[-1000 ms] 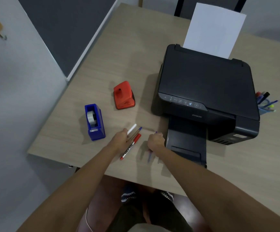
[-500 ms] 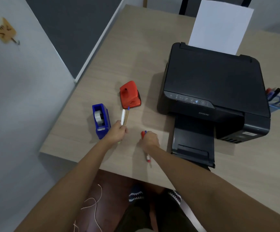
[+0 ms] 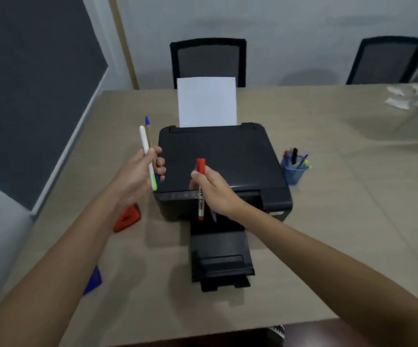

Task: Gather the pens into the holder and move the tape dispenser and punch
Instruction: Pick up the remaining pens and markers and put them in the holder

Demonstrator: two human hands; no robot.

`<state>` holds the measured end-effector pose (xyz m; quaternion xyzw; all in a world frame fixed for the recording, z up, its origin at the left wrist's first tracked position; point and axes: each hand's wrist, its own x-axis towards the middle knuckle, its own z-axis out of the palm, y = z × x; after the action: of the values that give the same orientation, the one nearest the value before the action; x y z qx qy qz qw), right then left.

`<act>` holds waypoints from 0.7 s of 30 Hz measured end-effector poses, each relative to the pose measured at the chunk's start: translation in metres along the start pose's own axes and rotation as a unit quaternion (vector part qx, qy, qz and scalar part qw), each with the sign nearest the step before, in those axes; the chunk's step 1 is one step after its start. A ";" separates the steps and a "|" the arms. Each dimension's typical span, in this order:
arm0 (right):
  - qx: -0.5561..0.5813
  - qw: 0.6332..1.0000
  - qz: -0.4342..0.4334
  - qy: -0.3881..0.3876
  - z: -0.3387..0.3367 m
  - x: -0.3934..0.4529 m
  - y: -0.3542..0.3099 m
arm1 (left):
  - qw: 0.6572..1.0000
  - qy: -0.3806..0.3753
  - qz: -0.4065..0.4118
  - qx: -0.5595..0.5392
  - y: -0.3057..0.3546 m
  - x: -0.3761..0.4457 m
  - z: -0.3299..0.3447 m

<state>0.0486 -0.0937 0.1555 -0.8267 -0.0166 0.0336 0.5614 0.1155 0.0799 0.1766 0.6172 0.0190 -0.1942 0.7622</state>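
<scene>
My left hand is raised over the printer's left edge and grips two pens: a white one with a green tip and a tan one with a blue cap. My right hand holds a red-capped marker upright above the printer's front, with a second thin pen showing below the fist. The blue mesh pen holder stands right of the printer with several pens in it. The red punch and the blue tape dispenser sit on the table, each partly hidden under my left forearm.
A black printer with a white sheet in its feeder fills the table's middle; its output tray sticks out toward me. Two black chairs stand behind the table. Crumpled white paper lies far right.
Both hands have lifted off the table with the pens and risen over the printer. The view has tilted up, so the chairs and far wall now show.
</scene>
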 end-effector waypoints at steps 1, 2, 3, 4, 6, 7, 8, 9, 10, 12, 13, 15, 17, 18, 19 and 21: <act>0.008 0.999 -0.019 0.028 -0.032 0.000 -0.001 | 1.000 -0.012 0.007 -0.011 0.004 0.011 0.027; 0.011 0.998 -0.030 0.056 -0.061 -0.001 0.000 | 1.000 -0.022 0.014 -0.017 0.006 0.021 0.052; 0.011 0.996 -0.034 0.088 -0.096 0.000 0.006 | 0.999 -0.037 0.019 -0.016 0.006 0.033 0.083; 0.010 0.992 -0.028 0.120 -0.130 0.001 0.015 | 0.998 -0.052 0.023 -0.011 0.005 0.045 0.115; 0.025 0.983 -0.004 0.181 -0.195 0.005 0.044 | 0.997 -0.067 0.029 -0.007 -0.003 0.066 0.177; 0.043 0.977 0.009 0.207 -0.222 0.007 0.060 | 0.997 -0.065 0.030 -0.007 -0.009 0.075 0.205; 0.063 0.971 0.021 0.232 -0.251 0.009 0.077 | 0.998 -0.062 0.030 -0.002 -0.017 0.087 0.237; 0.086 0.963 0.034 0.251 -0.274 0.009 0.093 | 0.998 -0.057 0.026 0.007 -0.026 0.097 0.264; 0.109 0.957 0.049 0.265 -0.294 0.009 0.110 | 0.998 -0.052 0.023 0.016 -0.036 0.108 0.288; 0.142 0.945 0.079 0.283 -0.333 0.010 0.145 | 0.999 -0.033 0.008 0.032 -0.060 0.132 0.337; 0.152 0.942 0.089 0.285 -0.344 0.012 0.159 | 0.999 -0.014 0.000 0.047 -0.072 0.141 0.352; 0.160 0.939 0.103 0.287 -0.365 0.019 0.186 | 0.996 0.038 -0.009 0.080 -0.100 0.162 0.378; 0.150 0.941 0.106 0.285 -0.376 0.031 0.206 | 0.990 0.090 -0.018 0.107 -0.125 0.179 0.392; 0.138 0.943 0.108 0.282 -0.380 0.037 0.215 | 0.986 0.111 -0.021 0.122 -0.136 0.186 0.397; 0.126 0.946 0.110 0.277 -0.381 0.043 0.221 | 0.982 0.125 -0.022 0.139 -0.146 0.193 0.399; 0.102 0.953 0.115 0.262 -0.384 0.055 0.232 | 0.976 0.145 -0.025 0.162 -0.163 0.206 0.405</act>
<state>0.1301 -0.5320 0.0793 -0.7409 0.2298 -0.1185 0.6198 0.1685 -0.3863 0.0655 0.7535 0.1131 -0.1227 0.6359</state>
